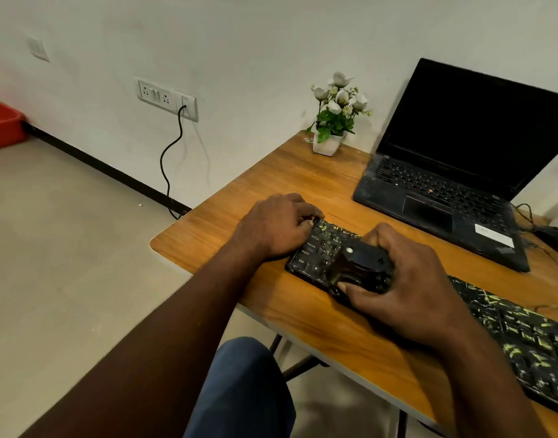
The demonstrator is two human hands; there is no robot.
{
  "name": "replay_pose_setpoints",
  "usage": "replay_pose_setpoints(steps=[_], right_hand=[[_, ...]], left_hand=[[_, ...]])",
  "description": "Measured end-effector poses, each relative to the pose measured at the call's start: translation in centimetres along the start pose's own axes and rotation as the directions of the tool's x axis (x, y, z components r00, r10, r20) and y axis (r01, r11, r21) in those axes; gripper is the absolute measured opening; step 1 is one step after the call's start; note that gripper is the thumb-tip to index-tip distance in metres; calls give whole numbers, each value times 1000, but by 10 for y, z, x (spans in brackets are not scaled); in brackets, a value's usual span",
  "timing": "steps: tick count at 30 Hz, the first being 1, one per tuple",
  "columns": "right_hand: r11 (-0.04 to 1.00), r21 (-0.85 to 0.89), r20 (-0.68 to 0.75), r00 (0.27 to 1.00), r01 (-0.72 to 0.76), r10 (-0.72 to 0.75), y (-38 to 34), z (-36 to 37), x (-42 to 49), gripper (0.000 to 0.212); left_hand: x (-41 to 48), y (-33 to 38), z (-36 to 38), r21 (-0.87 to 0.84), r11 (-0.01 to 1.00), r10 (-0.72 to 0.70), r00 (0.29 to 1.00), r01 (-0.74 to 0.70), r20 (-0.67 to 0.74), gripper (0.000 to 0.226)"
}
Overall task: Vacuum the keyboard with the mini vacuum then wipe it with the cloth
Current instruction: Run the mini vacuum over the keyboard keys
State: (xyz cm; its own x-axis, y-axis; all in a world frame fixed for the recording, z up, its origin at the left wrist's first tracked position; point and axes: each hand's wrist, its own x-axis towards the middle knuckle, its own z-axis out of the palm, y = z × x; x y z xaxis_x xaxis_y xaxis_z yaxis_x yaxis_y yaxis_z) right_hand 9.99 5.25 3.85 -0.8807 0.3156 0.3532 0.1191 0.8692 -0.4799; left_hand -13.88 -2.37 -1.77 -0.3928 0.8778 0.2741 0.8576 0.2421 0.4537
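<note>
free: bare desk [287, 178] behind keyboard [524, 336] | blocked: laptop [445, 197] right-rear; flower pot [328, 143] far corner

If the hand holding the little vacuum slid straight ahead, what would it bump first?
Probably the left hand, holding the keyboard's left end, just ahead of the right hand and its mini vacuum. One view, so depth is unsure.

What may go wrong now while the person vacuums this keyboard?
1. The keyboard lies near the table's front edge; a hard push of the mini vacuum by the right hand might slide it off, although the left hand holds its end.
2. The yellow bits may scatter instead.
</note>
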Motion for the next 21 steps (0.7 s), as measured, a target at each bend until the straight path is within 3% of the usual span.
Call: replay_pose_setpoints(steps=[12, 21], right_hand=[[998, -11, -89, 994, 68, -69, -32, 43, 24, 41], [986, -155, 49, 996, -62, 70, -18, 3, 2, 50]], left_hand=[[6, -9, -2, -111, 992, -45, 996, 54, 81, 50], [4, -4, -3, -109, 993, -45, 998, 49, 41, 45]])
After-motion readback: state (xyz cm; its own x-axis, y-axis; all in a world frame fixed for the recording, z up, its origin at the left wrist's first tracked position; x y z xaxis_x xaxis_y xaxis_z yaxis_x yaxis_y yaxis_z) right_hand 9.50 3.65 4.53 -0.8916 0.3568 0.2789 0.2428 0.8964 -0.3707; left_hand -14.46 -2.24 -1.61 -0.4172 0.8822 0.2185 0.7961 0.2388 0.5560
